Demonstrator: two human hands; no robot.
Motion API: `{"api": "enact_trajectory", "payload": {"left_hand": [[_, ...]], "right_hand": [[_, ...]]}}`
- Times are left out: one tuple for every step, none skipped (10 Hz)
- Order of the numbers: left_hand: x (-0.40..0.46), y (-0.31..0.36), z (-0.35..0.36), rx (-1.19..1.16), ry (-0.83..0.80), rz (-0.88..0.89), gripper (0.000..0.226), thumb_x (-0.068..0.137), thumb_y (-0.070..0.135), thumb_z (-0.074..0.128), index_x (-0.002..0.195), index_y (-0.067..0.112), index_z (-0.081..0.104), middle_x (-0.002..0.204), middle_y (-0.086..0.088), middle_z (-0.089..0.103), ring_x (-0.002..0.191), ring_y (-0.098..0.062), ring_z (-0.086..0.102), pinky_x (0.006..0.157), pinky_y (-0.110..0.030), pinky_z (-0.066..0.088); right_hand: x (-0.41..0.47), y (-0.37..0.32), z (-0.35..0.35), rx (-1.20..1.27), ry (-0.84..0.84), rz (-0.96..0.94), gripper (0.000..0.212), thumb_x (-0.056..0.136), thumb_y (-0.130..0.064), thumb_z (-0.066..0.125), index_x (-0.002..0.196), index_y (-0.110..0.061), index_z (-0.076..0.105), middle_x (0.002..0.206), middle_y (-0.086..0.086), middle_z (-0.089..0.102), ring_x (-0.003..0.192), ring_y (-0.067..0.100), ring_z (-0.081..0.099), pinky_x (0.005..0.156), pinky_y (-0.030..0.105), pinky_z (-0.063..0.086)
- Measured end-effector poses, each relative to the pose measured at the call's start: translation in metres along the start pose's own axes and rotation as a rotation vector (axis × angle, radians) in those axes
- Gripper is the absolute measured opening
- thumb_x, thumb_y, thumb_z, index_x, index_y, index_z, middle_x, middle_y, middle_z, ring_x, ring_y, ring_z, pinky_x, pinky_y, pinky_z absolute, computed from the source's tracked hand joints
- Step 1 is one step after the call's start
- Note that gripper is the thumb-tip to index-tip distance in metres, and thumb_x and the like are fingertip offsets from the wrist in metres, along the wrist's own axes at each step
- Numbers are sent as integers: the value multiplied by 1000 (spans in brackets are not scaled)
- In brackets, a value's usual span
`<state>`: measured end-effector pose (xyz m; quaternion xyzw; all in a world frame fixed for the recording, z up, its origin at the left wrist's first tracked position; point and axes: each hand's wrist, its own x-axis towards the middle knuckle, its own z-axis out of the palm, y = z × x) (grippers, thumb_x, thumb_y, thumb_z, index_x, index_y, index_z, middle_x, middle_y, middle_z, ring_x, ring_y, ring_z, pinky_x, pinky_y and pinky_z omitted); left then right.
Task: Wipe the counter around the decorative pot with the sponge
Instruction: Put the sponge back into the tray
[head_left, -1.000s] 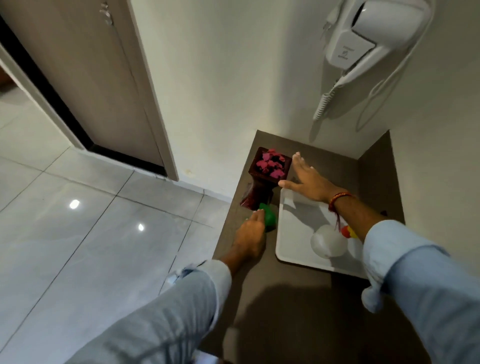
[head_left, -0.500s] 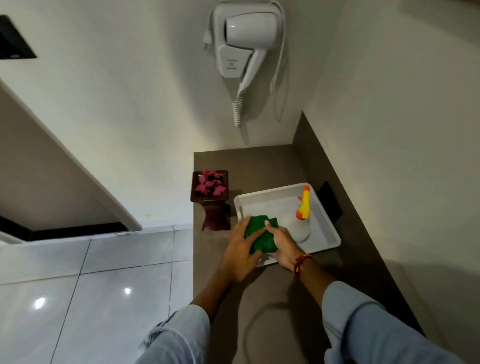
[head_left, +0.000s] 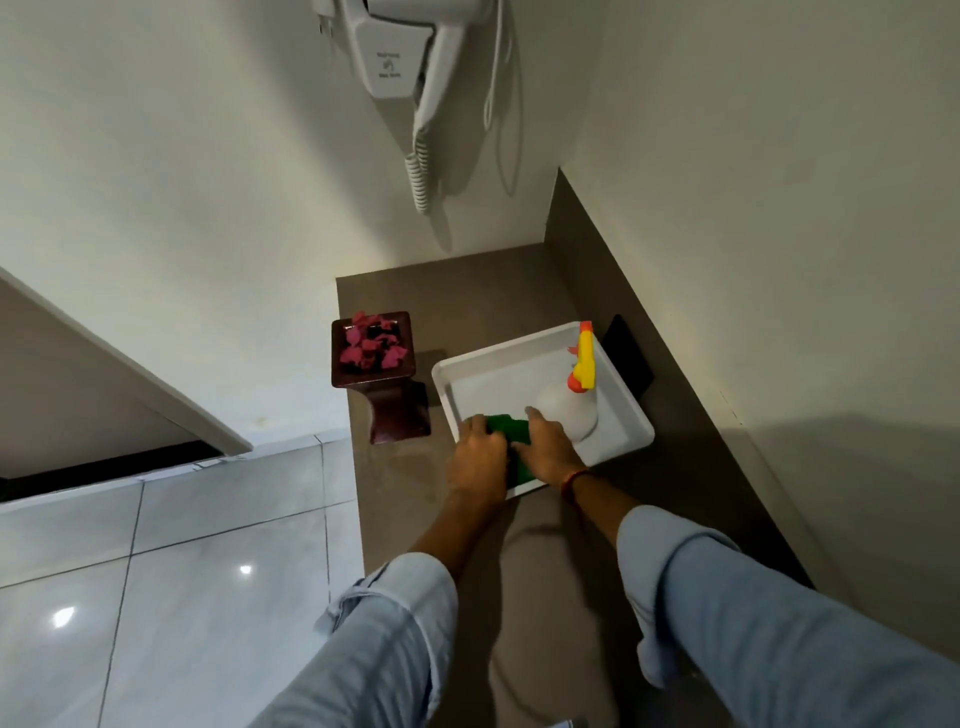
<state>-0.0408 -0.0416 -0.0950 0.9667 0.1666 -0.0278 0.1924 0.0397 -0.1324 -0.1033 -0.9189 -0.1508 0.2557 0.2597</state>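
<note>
I see the green sponge (head_left: 506, 427) pinned between both hands over the near-left corner of the white tray (head_left: 631, 415): left hand (head_left: 479, 457) and right hand (head_left: 549, 451) both curl onto it. The decorative pot (head_left: 375, 364) stands apart to their left on the counter (head_left: 561, 545).

On the counter (head_left: 571, 519): one pot (head_left: 379, 374), one tray (head_left: 623, 415), one spray bottle (head_left: 571, 410), one sponge (head_left: 506, 426). Two hands, left (head_left: 475, 457) and right (head_left: 550, 449). One hair dryer (head_left: 410, 52).
</note>
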Motion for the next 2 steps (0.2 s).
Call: {"api": "enact_trajectory", "payload": {"left_hand": [[-1, -1, -12, 218, -6, 44, 32, 96, 24, 66, 124, 10, 67, 132, -12, 59, 126, -27, 51, 99, -39, 54], [-2, -9, -44, 265, 116, 79, 30, 94, 20, 68, 122, 11, 68, 132, -13, 60, 126, -29, 54, 97, -40, 55]], "right_hand": [[-6, -3, -1, -150, 47, -35, 61, 92, -14, 57, 145, -5, 29, 132, 24, 55, 119, 40, 56, 101, 50, 47], [-12, -22, -12, -138, 131, -139, 65, 93, -11, 56, 149, -4, 25, 137, 21, 53, 125, 36, 52, 106, 46, 45]]}}
